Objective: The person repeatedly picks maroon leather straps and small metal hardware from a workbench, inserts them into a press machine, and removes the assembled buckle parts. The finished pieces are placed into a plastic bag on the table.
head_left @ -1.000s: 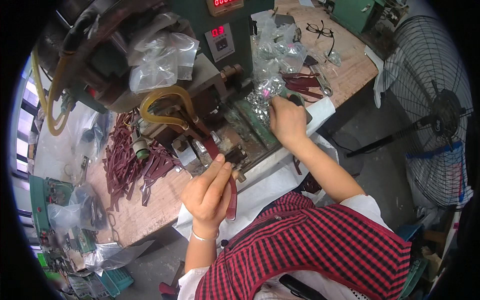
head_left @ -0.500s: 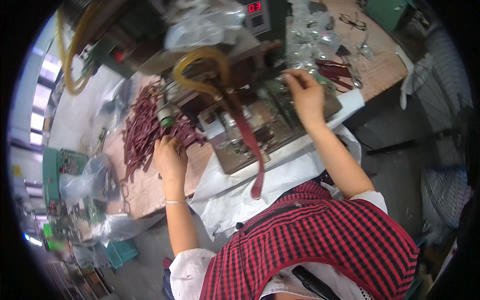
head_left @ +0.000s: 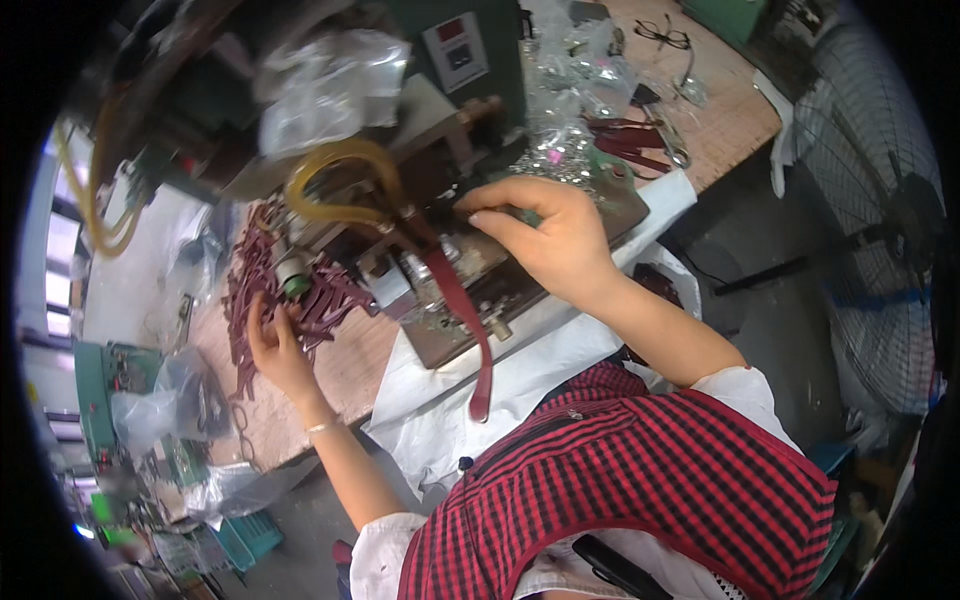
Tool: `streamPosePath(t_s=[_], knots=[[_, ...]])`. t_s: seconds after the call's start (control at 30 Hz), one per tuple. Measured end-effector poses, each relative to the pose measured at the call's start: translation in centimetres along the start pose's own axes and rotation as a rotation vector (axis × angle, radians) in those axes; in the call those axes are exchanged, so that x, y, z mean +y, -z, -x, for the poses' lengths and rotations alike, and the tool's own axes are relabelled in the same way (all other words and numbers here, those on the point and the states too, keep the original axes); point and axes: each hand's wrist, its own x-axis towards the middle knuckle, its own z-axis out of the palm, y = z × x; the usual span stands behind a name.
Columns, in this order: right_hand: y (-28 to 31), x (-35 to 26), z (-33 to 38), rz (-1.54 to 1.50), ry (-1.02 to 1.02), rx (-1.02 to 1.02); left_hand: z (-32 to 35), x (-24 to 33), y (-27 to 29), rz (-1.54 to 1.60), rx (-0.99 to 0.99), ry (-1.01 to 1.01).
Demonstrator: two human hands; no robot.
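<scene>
A dark red strap (head_left: pixel 460 300) lies under the press head, its rounded end hanging over the front of the machine's base plate (head_left: pixel 436 350). My right hand (head_left: pixel 555 240) reaches in from the right, thumb and fingers pinched together just right of the strap's upper part. Whatever sits between those fingertips is hidden or too small to make out. Over the pile of dark red straps (head_left: pixel 325 300) on the left is my left hand (head_left: pixel 283 355), its fingers apart beside a cylinder with a green end (head_left: pixel 294 280). I see nothing held in it.
A yellow hose (head_left: pixel 340 165) loops above the press. Plastic bags with small shiny parts (head_left: pixel 570 90), more red straps (head_left: pixel 632 142) and eyeglasses (head_left: pixel 663 35) lie at the back right. Scissors (head_left: pixel 242 432) rest near the table's left edge. A large fan (head_left: pixel 880 220) stands to the right.
My right hand has moved left from the right side of the machine to beside the strap under the press. My left hand's fingers have spread over the pile. The whole view has shifted.
</scene>
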Motion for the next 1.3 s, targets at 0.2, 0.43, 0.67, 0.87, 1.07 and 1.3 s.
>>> streamPosePath(t_s=[0.2,0.43,0.67,0.87,1.07,1.3], knots=[[-3.6,0.2,-0.1,-0.315,-0.182,-0.001,4.1,-1.7,-2.4,0.318,-0.001,0.154],[-4.1,-2.5,-0.4,-0.581,-0.384,-0.036,4.5,11.1,-3.4,0.279,0.181,-0.126],[-1.5,-4.6,1.6,-0.383,-0.182,-0.203,7.9,18.2,-5.9,-0.174,-0.231,-0.990],[3.9,6.9,0.1,0.877,0.014,0.015,6.9,17.4,-9.2,-0.201,-0.248,-1.020],[4.6,9.7,1.0,0.883,0.037,0.092,8.1,17.5,-9.0,-0.169,-0.273,-1.109],[3.1,10.3,-0.3,0.792,0.118,0.206,8.1,17.4,-9.5,-0.113,-0.248,-1.083]])
